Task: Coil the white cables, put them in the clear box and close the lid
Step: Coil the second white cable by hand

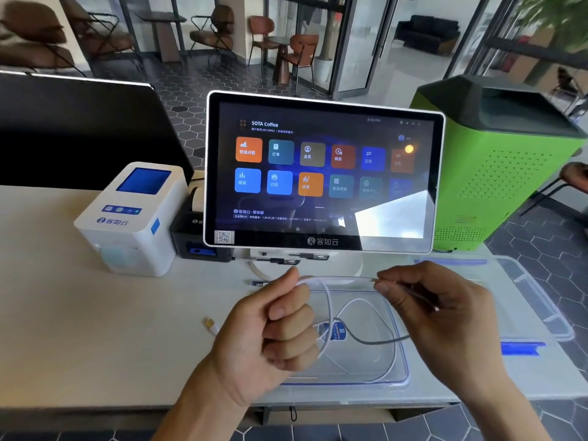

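Coiling step under way, judged from the layout: thin white cable [329, 300] stretched taut between both hands above the shallow clear plastic box with blue-edged rim [401, 375], which sits open on the pale surface [79, 329]. Left hand [273, 326] clenched around the gathered turns, thumb pressing the strand at the top; right hand [423, 300] pinching the cable between thumb and fingers and feeding it across. One white loop hangs from the left hand down over the box; whether it touches the box floor cannot be told. Inside the box, a grey lead and a blue-and-white tag [337, 331] with print too small to read. Yellow-tipped connector end [210, 323] lies on the surface just left of the left hand; which cable it belongs to is hidden. Clear lid with blue clips [528, 300] lies to the right of the box, so closing is not yet done. Next move likely calls for the right hand to swing another turn round to the left, keeping loops even, then lowering the bundle into the box. Readable writing: touchscreen point-of-sale terminal [321, 173] shows "SOTA Coffee" and the brand 客如云 on its lower bezel; white label printer [133, 218] carries 客如云 too. Green perforated machine [502, 173] stands behind, right.
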